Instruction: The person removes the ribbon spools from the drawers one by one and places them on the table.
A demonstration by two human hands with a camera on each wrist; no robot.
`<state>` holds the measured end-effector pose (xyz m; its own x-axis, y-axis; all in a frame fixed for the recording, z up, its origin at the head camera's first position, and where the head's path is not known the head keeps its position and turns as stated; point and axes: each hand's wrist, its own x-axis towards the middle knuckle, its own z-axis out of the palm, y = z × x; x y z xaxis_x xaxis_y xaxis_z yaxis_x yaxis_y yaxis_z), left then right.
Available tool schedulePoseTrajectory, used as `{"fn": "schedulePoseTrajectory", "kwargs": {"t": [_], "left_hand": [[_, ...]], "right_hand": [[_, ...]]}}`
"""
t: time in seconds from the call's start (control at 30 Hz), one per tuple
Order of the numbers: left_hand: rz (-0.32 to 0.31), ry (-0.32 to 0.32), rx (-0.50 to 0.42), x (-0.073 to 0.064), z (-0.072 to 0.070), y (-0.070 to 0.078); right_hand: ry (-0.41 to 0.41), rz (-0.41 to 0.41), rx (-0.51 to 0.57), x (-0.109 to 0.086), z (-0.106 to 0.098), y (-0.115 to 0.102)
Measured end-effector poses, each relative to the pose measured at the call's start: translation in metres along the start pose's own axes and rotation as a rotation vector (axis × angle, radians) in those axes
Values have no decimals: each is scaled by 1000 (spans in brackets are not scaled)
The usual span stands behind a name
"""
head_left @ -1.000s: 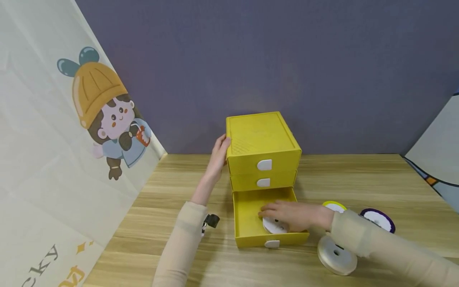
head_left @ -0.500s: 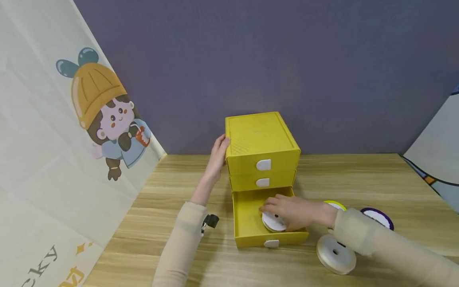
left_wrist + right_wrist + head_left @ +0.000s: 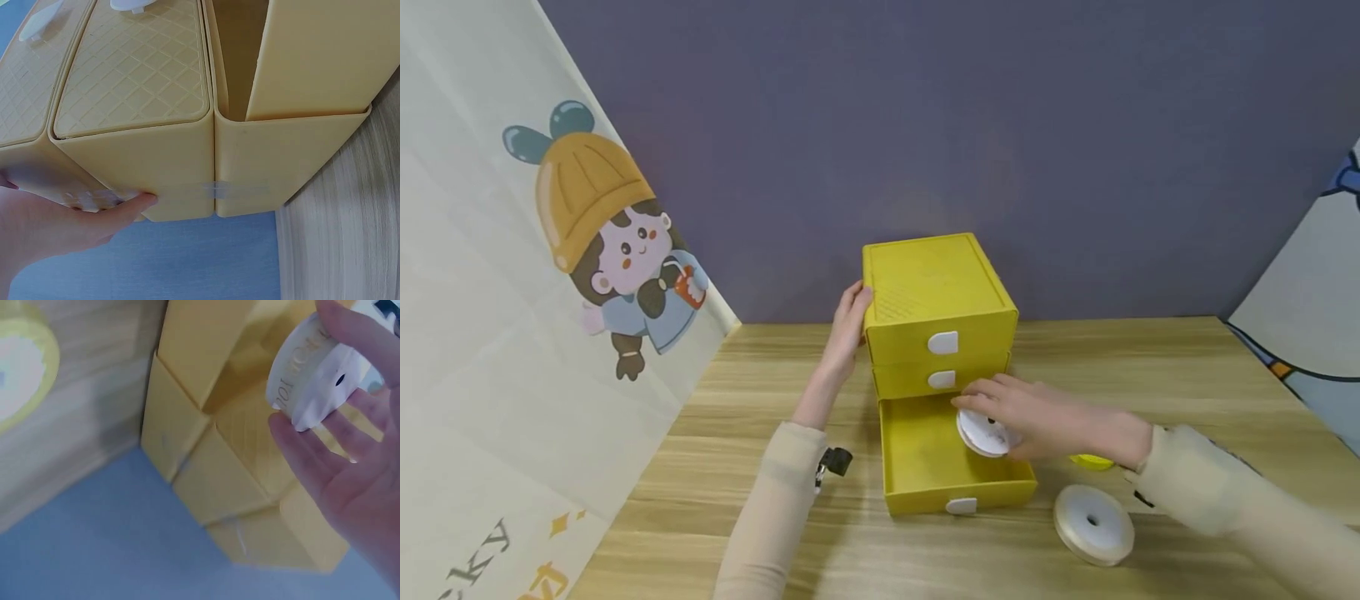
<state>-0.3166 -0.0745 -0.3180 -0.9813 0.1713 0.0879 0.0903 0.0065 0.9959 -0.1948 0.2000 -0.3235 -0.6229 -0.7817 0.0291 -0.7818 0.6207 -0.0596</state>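
A yellow three-tier drawer box (image 3: 936, 279) stands on the wooden table, its bottom drawer (image 3: 917, 462) pulled out. My left hand (image 3: 842, 333) lies against the upper left side of the box. In the left wrist view, the extended fingers of that hand (image 3: 62, 225) touch the side wall near a strip of clear tape. Over the open drawer, my right hand (image 3: 1056, 421) holds a white ribbon spool (image 3: 981, 435) between thumb and fingers. The right wrist view shows lettering on the ribbon of this spool (image 3: 300, 372), which is tilted.
To the right of the drawer lies a cream ribbon spool (image 3: 1092, 527). A yellow spool (image 3: 1092, 462) is partly hidden under my right forearm. Behind the box rises a grey-blue wall (image 3: 1000, 125), and a white printed panel (image 3: 467, 333) slants along the left.
My right hand has raised the white ribbon spool from the drawer floor, tilting it and drawing back slightly. My left hand keeps its place on the box. The head view has shifted a little.
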Motion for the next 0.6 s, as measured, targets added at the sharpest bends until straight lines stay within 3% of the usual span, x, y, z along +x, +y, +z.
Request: {"fn": "schedulePoseTrajectory", "kwargs": {"t": [0.3,0.6], "left_hand": [[-3,-9,10,-1,0,0],[-25,-8,27,-2,-3,3]], "right_hand": [[101,56,-35,-54,-18,7],[182,136,-119,-119,3,17]]}}
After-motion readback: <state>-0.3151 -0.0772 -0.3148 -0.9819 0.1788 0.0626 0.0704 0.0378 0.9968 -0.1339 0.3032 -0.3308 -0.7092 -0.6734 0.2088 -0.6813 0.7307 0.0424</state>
